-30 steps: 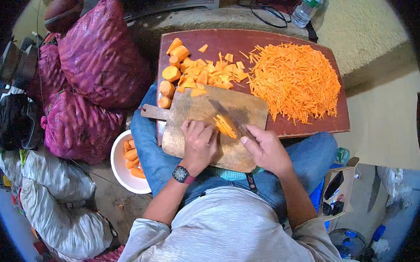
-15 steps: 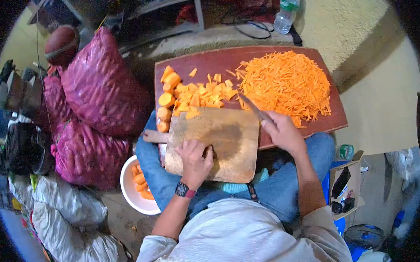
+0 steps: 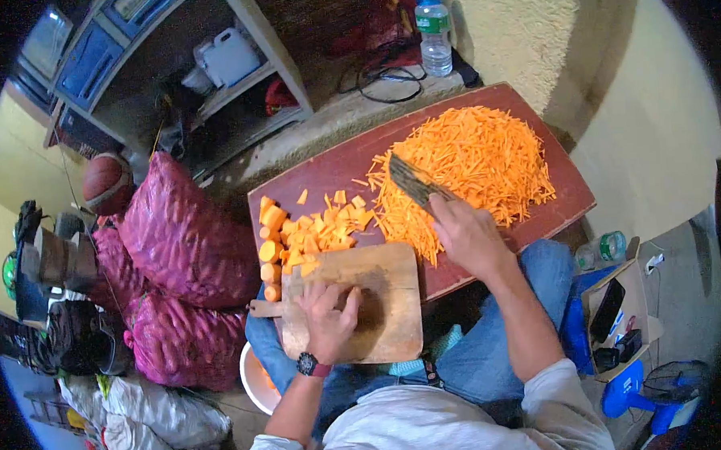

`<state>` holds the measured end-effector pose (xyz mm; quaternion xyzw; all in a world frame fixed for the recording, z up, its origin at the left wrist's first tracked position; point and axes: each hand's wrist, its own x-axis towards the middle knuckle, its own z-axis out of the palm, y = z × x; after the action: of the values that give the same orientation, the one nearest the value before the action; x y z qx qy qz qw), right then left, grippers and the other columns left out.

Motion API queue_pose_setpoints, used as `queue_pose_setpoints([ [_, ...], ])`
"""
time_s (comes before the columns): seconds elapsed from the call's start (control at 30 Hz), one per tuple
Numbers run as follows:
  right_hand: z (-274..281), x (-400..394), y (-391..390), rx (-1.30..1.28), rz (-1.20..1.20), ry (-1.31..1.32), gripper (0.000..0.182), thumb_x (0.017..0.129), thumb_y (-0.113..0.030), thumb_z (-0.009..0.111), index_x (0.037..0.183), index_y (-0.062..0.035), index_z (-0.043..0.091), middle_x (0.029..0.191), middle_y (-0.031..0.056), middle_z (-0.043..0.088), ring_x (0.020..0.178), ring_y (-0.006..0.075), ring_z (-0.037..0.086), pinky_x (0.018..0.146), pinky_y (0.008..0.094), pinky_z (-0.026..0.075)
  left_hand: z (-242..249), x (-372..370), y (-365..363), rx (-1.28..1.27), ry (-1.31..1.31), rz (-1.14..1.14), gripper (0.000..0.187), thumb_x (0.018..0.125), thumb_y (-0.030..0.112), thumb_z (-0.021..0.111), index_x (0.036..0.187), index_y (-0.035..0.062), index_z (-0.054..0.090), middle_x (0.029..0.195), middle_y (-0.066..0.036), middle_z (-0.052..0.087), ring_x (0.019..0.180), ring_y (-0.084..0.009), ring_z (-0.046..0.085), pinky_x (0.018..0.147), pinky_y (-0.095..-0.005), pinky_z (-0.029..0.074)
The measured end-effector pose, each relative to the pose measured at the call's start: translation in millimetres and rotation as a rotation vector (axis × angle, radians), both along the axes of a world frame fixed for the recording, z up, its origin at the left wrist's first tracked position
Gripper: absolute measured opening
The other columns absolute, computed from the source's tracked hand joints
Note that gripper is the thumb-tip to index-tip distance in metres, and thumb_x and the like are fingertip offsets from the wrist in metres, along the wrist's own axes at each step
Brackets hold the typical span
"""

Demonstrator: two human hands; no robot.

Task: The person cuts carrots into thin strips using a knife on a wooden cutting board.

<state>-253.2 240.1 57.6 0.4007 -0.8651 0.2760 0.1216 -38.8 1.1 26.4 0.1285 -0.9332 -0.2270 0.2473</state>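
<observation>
My right hand (image 3: 467,235) is closed around the handle of a knife (image 3: 411,181). Its broad, dark blade lies over the left side of a large heap of shredded carrot (image 3: 482,159). My left hand (image 3: 326,316) rests on a wooden cutting board (image 3: 393,276), thumb apart from the fingers, nothing visible in it. The board sits across my lap against a dark red tabletop (image 3: 451,279). Beyond the board lie cut carrot chunks (image 3: 324,229), and thicker carrot pieces (image 3: 270,251) line the table's left edge.
Pink mesh sacks (image 3: 180,233) and a ball (image 3: 107,184) stand at the left. A white basin (image 3: 255,382) is partly hidden beside my left leg. A water bottle (image 3: 434,41) stands behind the table. An open cardboard box (image 3: 642,325) and a fan (image 3: 677,384) are at the right.
My view has tilted up and turned. The knife has moved onto the carrot heap, its blade now showing its broad side. My left hand stays on the board.
</observation>
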Motion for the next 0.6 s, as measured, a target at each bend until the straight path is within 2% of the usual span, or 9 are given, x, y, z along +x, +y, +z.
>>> queue_pose_setpoints([
  [0.07,3.7,3.8,-1.9,0.078,0.009,0.025,0.051,0.094,-0.014,0.077,0.139,0.0024,0.059,0.115,0.0233,0.074,0.108,0.0414,0.073,0.088,0.0506,0.061,17.0,-38.6,-2.7,-0.097,0.092,-0.079,0.017,0.083,0.018,0.088,0.093,0.0094,0.078,0.099,-0.009,0.068,0.102,-0.0316,0.060,0.088,-0.0457,0.042],
  [0.13,4.2,6.0,-3.0,0.028,0.015,0.136,0.047,0.096,-0.013,0.075,0.138,0.0021,0.060,0.110,0.0211,0.074,0.107,0.0400,0.072,0.090,0.0500,0.059,45.4,-89.0,5.2,-0.174,0.219,-0.151,0.023,0.082,0.022,0.089,0.099,0.0098,0.078,0.104,-0.010,0.067,0.106,-0.0332,0.059,0.090,-0.0456,0.041],
  [0.2,14.2,11.6,-1.4,0.069,0.054,0.156,0.041,0.096,-0.008,0.060,0.134,0.0051,0.062,0.102,0.0179,0.073,0.101,0.0359,0.072,0.088,0.0477,0.061,66.1,-140.3,9.9,-0.175,0.262,-0.269,0.035,0.079,0.028,0.092,0.106,0.0109,0.078,0.111,-0.010,0.066,0.112,-0.0331,0.059,0.095,-0.0478,0.039],
  [0.27,9.2,12.6,-1.6,0.072,0.057,0.159,0.041,0.094,-0.007,0.060,0.133,0.0060,0.063,0.101,0.0175,0.073,0.101,0.0346,0.072,0.089,0.0463,0.061,73.5,-182.3,16.7,-0.232,0.187,-0.332,0.047,0.075,0.035,0.093,0.112,0.0115,0.077,0.118,-0.011,0.064,0.117,-0.0335,0.057,0.099,-0.0527,0.038],
  [0.37,10.5,13.6,1.9,0.163,0.042,0.154,0.042,0.094,-0.007,0.060,0.133,0.0068,0.063,0.102,0.0190,0.074,0.101,0.0341,0.073,0.088,0.0453,0.061,56.3,-233.8,16.7,-0.361,0.109,-0.372,0.056,0.071,0.040,0.094,0.117,0.0131,0.077,0.121,-0.013,0.064,0.122,-0.0342,0.056,0.101,-0.0566,0.037],
  [0.47,9.9,12.6,5.8,0.176,0.007,0.100,0.037,0.093,-0.009,0.062,0.127,0.0061,0.065,0.101,0.0183,0.075,0.100,0.0336,0.073,0.087,0.0442,0.062,46.2,-266.0,15.9,-0.470,0.126,-0.431,0.055,0.071,0.043,0.093,0.116,0.0139,0.079,0.121,-0.015,0.063,0.124,-0.0357,0.055,0.102,-0.0574,0.037],
  [0.5,7.1,10.8,4.8,0.163,0.023,0.097,0.033,0.094,-0.010,0.062,0.124,0.0046,0.065,0.101,0.0187,0.076,0.097,0.0353,0.075,0.084,0.0458,0.062,46.5,-273.0,14.4,-0.496,0.075,-0.435,0.049,0.074,0.042,0.092,0.113,0.0141,0.080,0.122,-0.013,0.065,0.124,-0.0345,0.056,0.102,-0.0570,0.037],
  [0.57,5.1,10.4,3.9,0.148,0.053,0.087,0.029,0.095,-0.011,0.062,0.121,0.0031,0.066,0.100,0.0190,0.076,0.094,0.0370,0.076,0.082,0.0473,0.063,44.6,-285.6,5.0,-0.452,0.078,-0.395,0.043,0.077,0.039,0.091,0.110,0.0138,0.081,0.121,-0.012,0.067,0.123,-0.0333,0.058,0.102,-0.0566,0.037],
  [0.6,6.8,10.0,5.0,0.124,0.051,-0.043,0.025,0.096,-0.012,0.063,0.118,0.0015,0.066,0.097,0.0210,0.076,0.091,0.0404,0.076,0.079,0.0506,0.062,40.6,-289.1,-1.2,-0.408,0.081,-0.364,0.037,0.079,0.036,0.089,0.108,0.0134,0.081,0.120,-0.011,0.069,0.122,-0.0320,0.059,0.101,-0.0561,0.037],
])
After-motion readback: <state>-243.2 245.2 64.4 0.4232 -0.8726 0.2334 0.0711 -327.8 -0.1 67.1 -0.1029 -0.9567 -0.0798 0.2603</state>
